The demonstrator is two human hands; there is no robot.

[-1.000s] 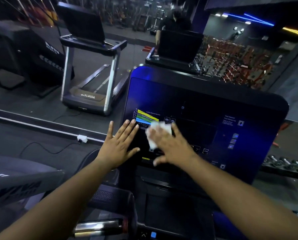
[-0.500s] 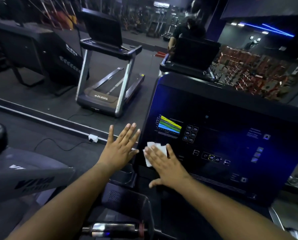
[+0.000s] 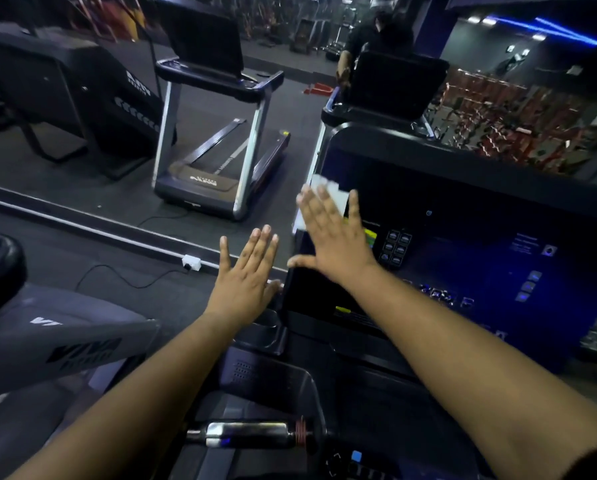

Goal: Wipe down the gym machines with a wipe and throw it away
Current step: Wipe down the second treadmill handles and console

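A dark treadmill console [image 3: 463, 244] with a glowing blue screen and small buttons fills the right half of the view. My right hand [image 3: 335, 237] lies flat with spread fingers on its upper left part and presses a white wipe [image 3: 328, 192] against the screen; the wipe shows above my fingertips. To the left of the console's edge is my left hand [image 3: 248, 278], fingers straight, holding nothing, its thumb close to the console's side.
A chrome handlebar grip [image 3: 248, 434] lies below the console. A mirror wall ahead reflects a treadmill [image 3: 217, 140] and a person. A white power socket [image 3: 191, 261] with a cable sits on the floor. A grey machine part [image 3: 54, 344] is at left.
My right hand has slid the wipe upward to the upper left of the screen. My left hand has stayed beside the console's edge. The view has shifted left.
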